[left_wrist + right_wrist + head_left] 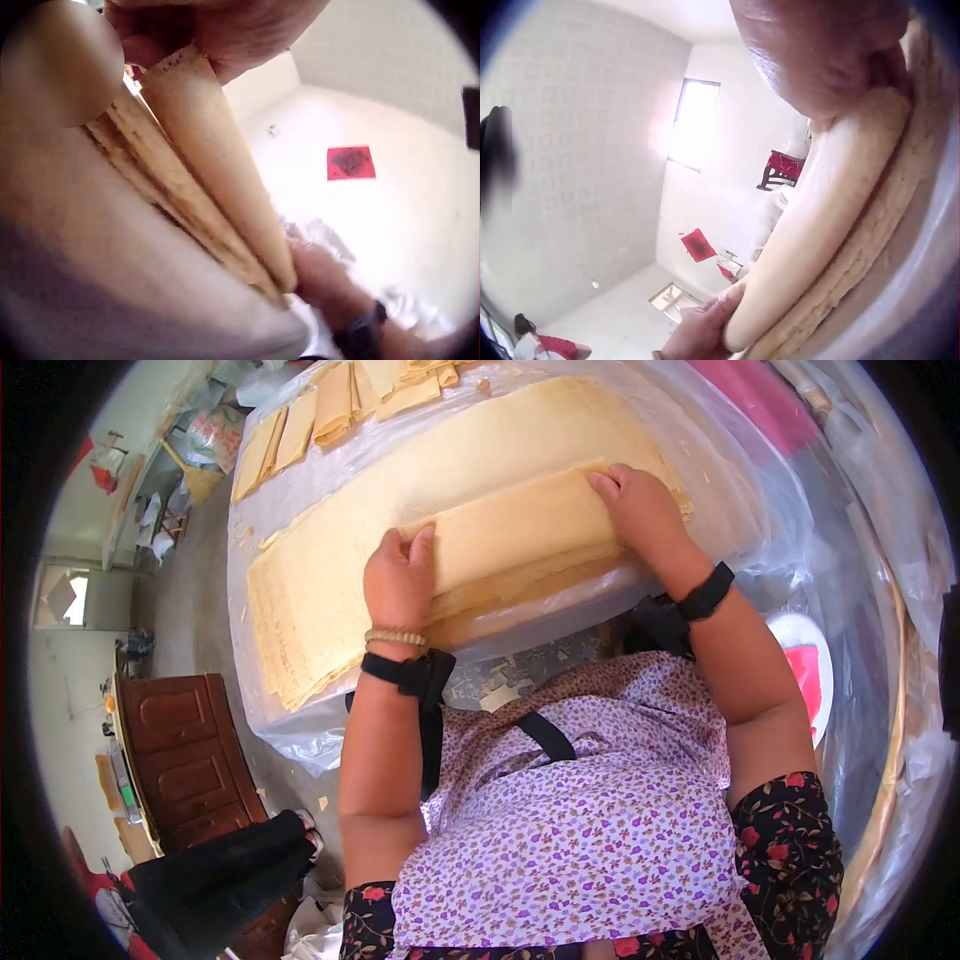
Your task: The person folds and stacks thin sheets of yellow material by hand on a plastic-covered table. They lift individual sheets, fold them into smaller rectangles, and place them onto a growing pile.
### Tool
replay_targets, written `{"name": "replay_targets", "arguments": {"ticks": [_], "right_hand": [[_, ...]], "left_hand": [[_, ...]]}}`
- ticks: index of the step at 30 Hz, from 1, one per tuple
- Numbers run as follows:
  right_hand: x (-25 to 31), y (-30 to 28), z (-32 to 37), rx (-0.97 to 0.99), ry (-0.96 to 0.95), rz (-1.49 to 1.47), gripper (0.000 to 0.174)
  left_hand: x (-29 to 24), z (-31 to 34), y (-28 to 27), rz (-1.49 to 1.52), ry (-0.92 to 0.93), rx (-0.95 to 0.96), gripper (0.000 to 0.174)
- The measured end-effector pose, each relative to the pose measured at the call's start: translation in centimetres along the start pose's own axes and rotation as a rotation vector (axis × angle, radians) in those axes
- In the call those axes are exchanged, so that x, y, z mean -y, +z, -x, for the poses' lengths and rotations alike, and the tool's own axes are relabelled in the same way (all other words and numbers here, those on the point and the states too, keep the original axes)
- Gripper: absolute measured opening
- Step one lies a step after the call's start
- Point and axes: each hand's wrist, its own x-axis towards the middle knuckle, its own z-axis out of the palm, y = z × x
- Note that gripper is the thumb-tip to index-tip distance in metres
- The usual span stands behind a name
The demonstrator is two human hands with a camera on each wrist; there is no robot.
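Observation:
A pale yellow, thin sheet like tofu skin (pixel 520 525) is folded over into a long flat strip along the near side of a wide stack of such sheets (pixel 330 560). At the strip's left end, my left hand (pixel 400 582) pinches its far edge, thumb on top. My right hand (pixel 645 515) grips the right end the same way. Seen from the left wrist, the folded strip (pixel 202 127) has a rounded front edge above layered sheet edges. In the right wrist view, the right hand (pixel 825 52) and left hand (pixel 701 326) hold its two ends.
Clear plastic sheeting (pixel 745 510) covers the table under the stack. Folded yellow bundles (pixel 335 405) lie at the far left. A white basin (pixel 820 705) with something pink stands by my right arm. A brown cabinet (pixel 180 740) and a person in black trousers (pixel 220 875) are at left.

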Motion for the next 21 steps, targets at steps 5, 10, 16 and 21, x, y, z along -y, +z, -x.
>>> {"name": "replay_targets", "arguments": {"ticks": [5, 10, 16, 21], "right_hand": [[2.8, -0.5, 1.3, -0.302, -0.107, 0.133, 0.045], [3.6, 2.3, 3.9, -0.057, -0.674, 0.322, 0.064], [3.6, 1.7, 3.5, 0.096, -0.644, 0.313, 0.069], [2.2, -1.1, 1.0, 0.164, -0.697, 0.197, 0.053]], "left_hand": [[-0.8, -0.2, 0.5, -0.150, 0.003, 0.027, 0.038], [-1.6, -0.2, 0.0, -0.252, -0.052, 0.113, 0.036], [-4.0, 0.2, -3.3, -0.315, 0.590, -0.033, 0.032], [-3.6, 0.7, -3.1, -0.162, 0.654, 0.247, 0.037]]}}
